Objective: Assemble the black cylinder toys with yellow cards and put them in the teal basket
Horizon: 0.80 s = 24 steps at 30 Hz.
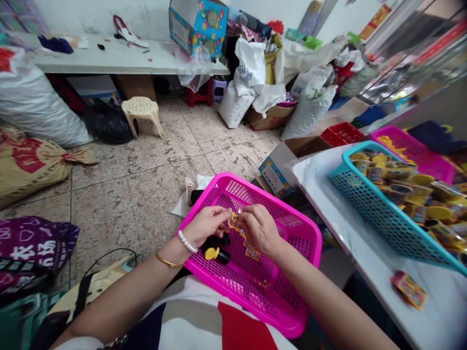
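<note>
Above the pink basket [314,243] on my lap, both hands meet at a small yellow printed strip [233,221]. My left hand [207,226], with a pearl bracelet at the wrist, pinches its left end. The fingers of my right hand [260,228] are closed on the other side and hide part of it. More yellow printed pieces [252,252] hang or lie below my right hand; whether they join the strip I cannot tell. In the basket, under my left hand, lies a small black container with a yellow cap [210,253]. Tiny coloured bits [261,283] lie near the basket's front.
On the right, a marbled table [317,180] bears a teal basket [386,218] full of yellow-capped pieces and a small printed packet [408,289]. An open carton [280,167] stands beside it. Sacks [237,99], a cream stool [143,109] and a white bench [109,58] are farther off.
</note>
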### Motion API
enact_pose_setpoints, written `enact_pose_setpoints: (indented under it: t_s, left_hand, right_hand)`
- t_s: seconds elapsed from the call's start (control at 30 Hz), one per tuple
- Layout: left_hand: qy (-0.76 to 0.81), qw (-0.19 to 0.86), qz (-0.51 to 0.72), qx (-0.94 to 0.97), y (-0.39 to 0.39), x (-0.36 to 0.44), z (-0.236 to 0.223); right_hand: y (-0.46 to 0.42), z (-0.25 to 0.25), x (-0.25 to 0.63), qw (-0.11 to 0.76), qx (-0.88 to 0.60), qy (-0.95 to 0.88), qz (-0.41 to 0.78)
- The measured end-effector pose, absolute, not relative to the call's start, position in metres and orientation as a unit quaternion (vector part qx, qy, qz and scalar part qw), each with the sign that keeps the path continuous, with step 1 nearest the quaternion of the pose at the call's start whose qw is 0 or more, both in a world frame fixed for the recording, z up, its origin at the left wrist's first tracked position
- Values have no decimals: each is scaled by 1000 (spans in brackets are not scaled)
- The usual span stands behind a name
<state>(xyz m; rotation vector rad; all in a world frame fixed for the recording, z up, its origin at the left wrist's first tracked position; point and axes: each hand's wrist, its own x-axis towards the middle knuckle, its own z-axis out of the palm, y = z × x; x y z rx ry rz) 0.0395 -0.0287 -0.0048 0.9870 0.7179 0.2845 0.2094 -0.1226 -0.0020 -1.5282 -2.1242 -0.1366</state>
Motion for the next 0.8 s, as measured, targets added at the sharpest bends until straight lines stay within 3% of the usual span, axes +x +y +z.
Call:
enact_pose_setpoints:
  t_s: [0.53,0.67,0.8]
  left_hand:
    - [338,804,98,480,-29,40,-1]
    - [348,780,140,500,-31,41,-3]
    - [355,763,162,515,-31,42,-5]
  right_hand:
    - [-128,0,203,323,-552,-768,-15]
    - [-127,8,202,432,-645,-610,156]
    - [-124,10,202,417,-641,-481,428]
